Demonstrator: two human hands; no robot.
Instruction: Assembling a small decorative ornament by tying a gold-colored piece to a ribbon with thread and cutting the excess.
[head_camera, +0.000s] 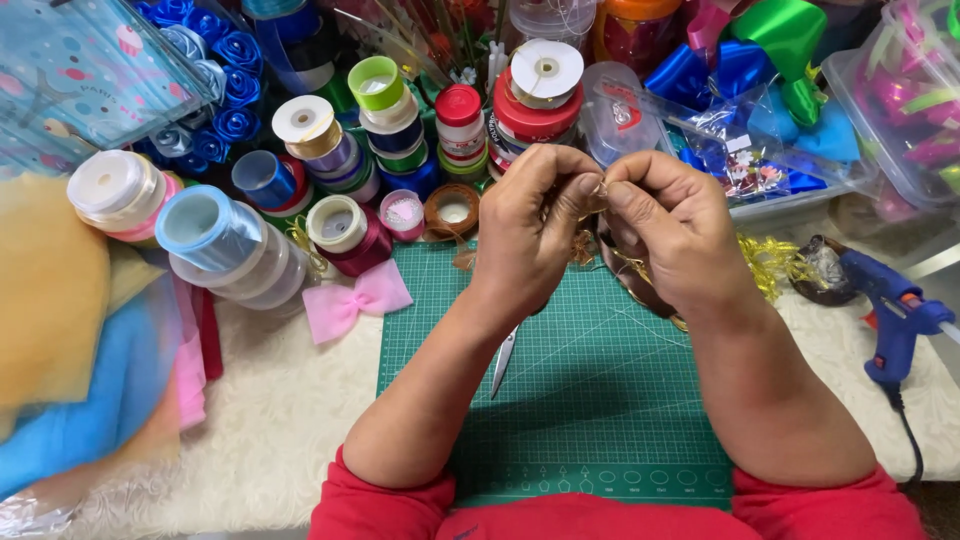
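**Gold cord pinched between both hands over the far edge of the cutting mat**

Step in hand, as judged: a thin gold cord (600, 192) is being tied or twisted at the fingertips. The left hand (530, 225) and the right hand (665, 225) are brought together, thumbs and forefingers closed on the cord. A dark brown piece with gold trim (640, 285) is hidden mostly under the right hand; whether it is gripped cannot be told. All of this is held above the far edge of the green cutting mat (590, 400).

Next move, as judged: a steady pinch and fine pull are called for, since the cord is thin and slips easily.

Scissors (503, 360) are lain on the mat's left part, mostly under the left wrist. A pink bow (357, 300) is set just off the mat's far left corner. A blue glue gun (895, 315) is rested at the bench's right edge.

Containers: clear plastic tubs (895, 100) at the far right corner are filled with ribbon bows, blue, green and pink. Ribbon spools (330, 150) are stacked along the far edge.
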